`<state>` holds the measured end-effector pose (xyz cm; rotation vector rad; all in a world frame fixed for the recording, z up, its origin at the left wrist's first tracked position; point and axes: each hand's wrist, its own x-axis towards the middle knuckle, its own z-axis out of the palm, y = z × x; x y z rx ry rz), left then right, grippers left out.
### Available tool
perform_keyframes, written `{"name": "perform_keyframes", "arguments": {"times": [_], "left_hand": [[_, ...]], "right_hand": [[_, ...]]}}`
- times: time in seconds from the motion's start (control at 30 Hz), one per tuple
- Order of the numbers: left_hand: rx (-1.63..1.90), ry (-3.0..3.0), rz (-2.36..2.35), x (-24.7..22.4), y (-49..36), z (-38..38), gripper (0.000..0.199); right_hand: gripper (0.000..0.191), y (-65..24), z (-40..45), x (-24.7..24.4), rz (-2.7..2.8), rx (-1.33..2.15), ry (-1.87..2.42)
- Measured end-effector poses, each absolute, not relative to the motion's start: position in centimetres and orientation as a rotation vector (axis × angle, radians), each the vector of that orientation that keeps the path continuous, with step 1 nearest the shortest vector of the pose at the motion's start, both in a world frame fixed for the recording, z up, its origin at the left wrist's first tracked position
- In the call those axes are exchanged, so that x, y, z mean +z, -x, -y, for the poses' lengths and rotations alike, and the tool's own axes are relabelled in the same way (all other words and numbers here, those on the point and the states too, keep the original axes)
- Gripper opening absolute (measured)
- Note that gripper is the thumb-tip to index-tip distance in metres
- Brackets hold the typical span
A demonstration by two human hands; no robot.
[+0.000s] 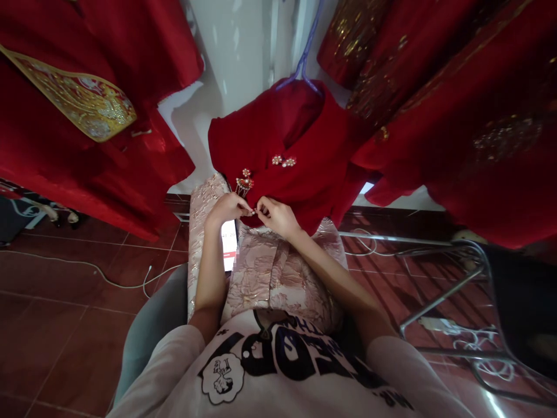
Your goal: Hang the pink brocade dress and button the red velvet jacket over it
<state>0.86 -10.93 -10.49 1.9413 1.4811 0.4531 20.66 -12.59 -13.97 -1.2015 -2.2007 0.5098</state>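
Observation:
A dark red garment (313, 191) hangs from a purple hanger (301, 72), its lower part resting on a pink brocade cloth (261, 273) over my lap. Near the garment's lower edge, my left hand (228, 208) is closed in a pinch, thumb and finger at a tiny pale piece. My right hand (278, 216) pinches right beside it, fingertips almost meeting the left ones. What the fingers hold is too small to name. Just above the left hand sits a fan-shaped ornament with tassels (244, 184). A pair of flower-shaped ornaments (284, 161) lies higher on the chest.
A phone with a lit screen (228, 247) lies under my left forearm. More red garments (152, 35) hang on both sides, some with gold embroidery. To the right stands a metal-framed chair (444, 296), with white cables (491, 348) on the tiled floor (65, 302).

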Motion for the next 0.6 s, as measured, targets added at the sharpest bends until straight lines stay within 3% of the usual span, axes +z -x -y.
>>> {"name": "perform_keyframes", "arguments": {"times": [0.1, 0.27, 0.47, 0.6], "left_hand": [[0.397, -1.981, -1.518, -10.6, -1.2, 10.8, 0.004], [0.379, -2.241, -1.513, -10.4, -1.4, 10.8, 0.019], [0.320, -2.427, -1.601, -10.3, -2.2, 11.6, 0.040], [0.328, -2.450, -1.715, -10.5, -2.9, 11.9, 0.033]], "right_hand": [[0.012, -21.0, 11.9, -14.1, 2.137, 0.702, 1.134], [0.008, -23.0, 11.7, -11.6, 2.061, 0.972, 1.010], [0.021, -26.6, 12.6, -6.9, 1.901, 0.939, 0.932], [0.028, -28.5, 12.8, -5.4, 1.834, 0.906, 0.970]]}}
